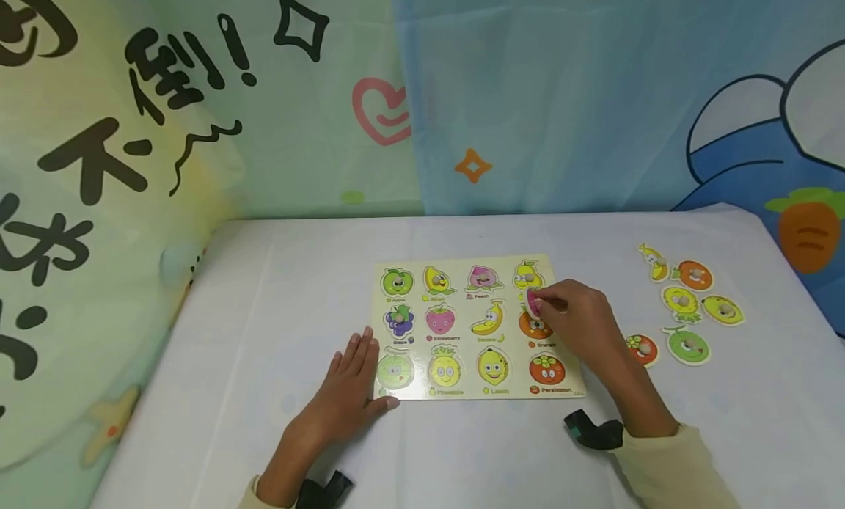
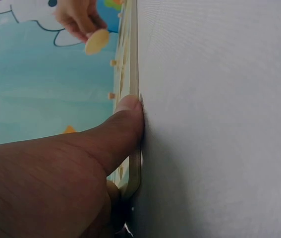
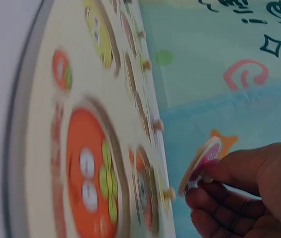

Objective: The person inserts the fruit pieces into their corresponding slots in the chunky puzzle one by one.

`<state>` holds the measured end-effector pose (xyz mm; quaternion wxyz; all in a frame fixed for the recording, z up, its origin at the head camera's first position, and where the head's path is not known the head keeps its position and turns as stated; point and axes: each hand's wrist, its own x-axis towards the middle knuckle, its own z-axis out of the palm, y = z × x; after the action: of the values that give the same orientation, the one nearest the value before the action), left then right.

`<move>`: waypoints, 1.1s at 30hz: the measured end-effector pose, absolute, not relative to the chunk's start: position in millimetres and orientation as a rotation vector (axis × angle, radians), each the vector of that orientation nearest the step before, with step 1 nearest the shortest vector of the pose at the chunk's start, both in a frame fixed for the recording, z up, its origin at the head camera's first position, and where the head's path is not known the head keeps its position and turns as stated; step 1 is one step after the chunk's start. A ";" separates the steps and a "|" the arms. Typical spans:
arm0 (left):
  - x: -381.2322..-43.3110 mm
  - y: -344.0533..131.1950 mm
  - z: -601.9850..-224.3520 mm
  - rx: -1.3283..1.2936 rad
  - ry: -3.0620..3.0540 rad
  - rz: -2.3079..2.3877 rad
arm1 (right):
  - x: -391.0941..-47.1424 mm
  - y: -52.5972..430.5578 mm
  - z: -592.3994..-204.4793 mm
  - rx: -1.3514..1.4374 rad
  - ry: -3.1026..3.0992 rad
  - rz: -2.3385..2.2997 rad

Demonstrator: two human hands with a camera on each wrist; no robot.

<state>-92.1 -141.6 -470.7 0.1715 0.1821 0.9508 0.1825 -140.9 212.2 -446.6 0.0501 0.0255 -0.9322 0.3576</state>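
Note:
A pale yellow fruit puzzle board [image 1: 465, 351] lies on the white table. My left hand [image 1: 346, 388] rests at its lower left corner with fingers straight, and the thumb [image 2: 128, 116] touches the board's edge in the left wrist view. Above the right side of the board, my right hand [image 1: 584, 322] pinches a pink puzzle piece [image 1: 532, 304] between thumb and fingers. That piece is tilted on edge and apart from the board in the right wrist view. Knobbed pieces such as the apple [image 1: 397, 282] and the grape [image 1: 399, 320] sit in the board.
Several loose puzzle pieces lie right of the board, among them a banana [image 1: 653, 263], an orange [image 1: 694, 275], a yellow lemon [image 1: 722, 310] and a round green piece [image 1: 688, 346]. The right forearm partly covers a red persimmon piece [image 1: 642, 349]. A printed cloth [image 1: 561, 113] hangs behind the table.

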 end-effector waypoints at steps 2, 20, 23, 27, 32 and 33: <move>-92.5 -141.4 -470.9 0.520 2.697 0.520 | -144.8 204.7 -448.1 0.154 -2.832 1.125; -93.0 -142.6 -473.2 0.525 2.701 0.508 | -169.2 127.7 -462.0 0.523 -2.911 1.270; -92.9 -143.4 -473.4 0.525 2.697 0.518 | -172.8 122.2 -463.8 0.563 -2.886 1.287; -93.4 -143.6 -474.6 0.527 2.694 0.519 | -175.0 117.4 -463.7 0.583 -2.905 1.290; -94.0 -143.1 -474.9 0.524 2.697 0.514 | -175.7 114.4 -463.0 0.564 -2.973 1.233; -93.9 -143.1 -474.7 0.523 2.697 0.516 | -176.0 114.1 -463.0 0.549 -2.985 1.225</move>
<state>-93.9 -143.1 -474.7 0.1724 0.1843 0.9504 0.1818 -176.0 114.1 -463.0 -0.0657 0.1672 -0.9101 0.3735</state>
